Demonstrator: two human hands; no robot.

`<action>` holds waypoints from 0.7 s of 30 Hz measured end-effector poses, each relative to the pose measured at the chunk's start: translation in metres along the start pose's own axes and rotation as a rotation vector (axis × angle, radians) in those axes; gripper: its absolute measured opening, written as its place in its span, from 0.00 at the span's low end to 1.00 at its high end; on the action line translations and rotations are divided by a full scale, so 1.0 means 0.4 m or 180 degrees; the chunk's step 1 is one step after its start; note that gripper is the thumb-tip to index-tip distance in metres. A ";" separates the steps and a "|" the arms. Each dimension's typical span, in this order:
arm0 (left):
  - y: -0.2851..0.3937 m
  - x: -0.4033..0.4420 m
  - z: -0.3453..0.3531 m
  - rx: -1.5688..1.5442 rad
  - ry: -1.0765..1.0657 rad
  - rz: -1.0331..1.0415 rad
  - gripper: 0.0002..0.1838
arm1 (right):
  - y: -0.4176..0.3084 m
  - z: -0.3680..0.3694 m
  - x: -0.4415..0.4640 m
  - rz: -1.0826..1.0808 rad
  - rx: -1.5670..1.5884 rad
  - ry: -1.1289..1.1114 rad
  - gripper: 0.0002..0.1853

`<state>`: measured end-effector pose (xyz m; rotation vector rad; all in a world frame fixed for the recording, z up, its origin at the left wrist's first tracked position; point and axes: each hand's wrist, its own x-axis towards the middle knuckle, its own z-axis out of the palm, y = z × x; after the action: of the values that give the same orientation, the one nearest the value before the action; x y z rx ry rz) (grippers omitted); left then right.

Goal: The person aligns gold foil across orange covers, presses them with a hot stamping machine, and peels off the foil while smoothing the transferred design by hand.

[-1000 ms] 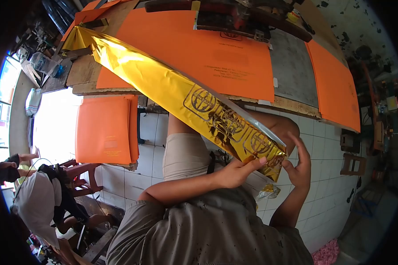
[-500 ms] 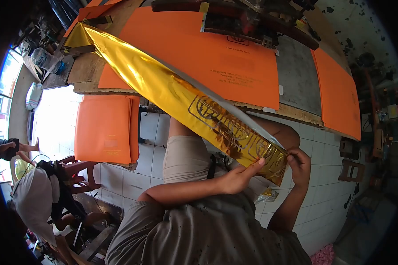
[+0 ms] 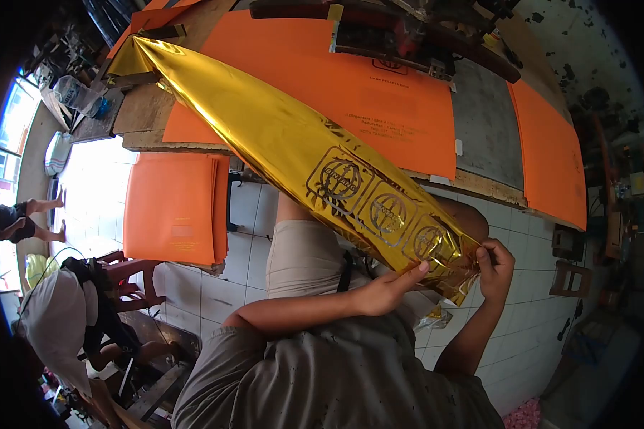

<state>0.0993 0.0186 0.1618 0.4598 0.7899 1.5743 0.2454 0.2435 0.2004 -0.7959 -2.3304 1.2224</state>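
Though crinkly, gold "BINTANG" foil (image 3: 300, 154)

A wooden workbench (image 3: 147, 118) with a rough front edge carries a large orange sheet (image 3: 300, 79) and, at right, further orange card (image 3: 547, 154); a grey plate (image 3: 486, 132) shows between them. Lower left, a mostly hidden board (image 3: 212, 270) bears stacked orange sheets (image 3: 168, 196). The tiled floor (image 3: 250, 214) supports a brown stool (image 3: 569, 279).

Gold foil (image 3: 265, 121) hides fingers of the left hand (image 3: 388, 293) and part of 1 orange sheet (image 3: 300, 71) at the table's (image 3: 142, 118) near edge; the sheet's finest print (image 3: 390, 118) is unreadable, a machine (image 3: 408, 43) cropped above.
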 end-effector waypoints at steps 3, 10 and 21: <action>0.004 0.000 0.000 0.0235 0.0055 -0.0039 0.30 | -0.003 -0.010 0.001 -0.0027 -0.0010 0.0015 0.20; -0.002 0.015 -0.014 0.0080 -0.0160 -0.0192 0.32 | 0.000 -0.022 0.006 -0.0037 0.0021 0.0265 0.19; -0.029 0.028 -0.032 -0.0409 -0.0505 -0.0037 0.32 | -0.005 -0.027 0.030 -0.0045 -0.0027 0.0268 0.18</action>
<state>0.0966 0.0267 0.1433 0.4789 0.5660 1.5467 0.2418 0.2567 0.2089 -0.8164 -2.2713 1.1512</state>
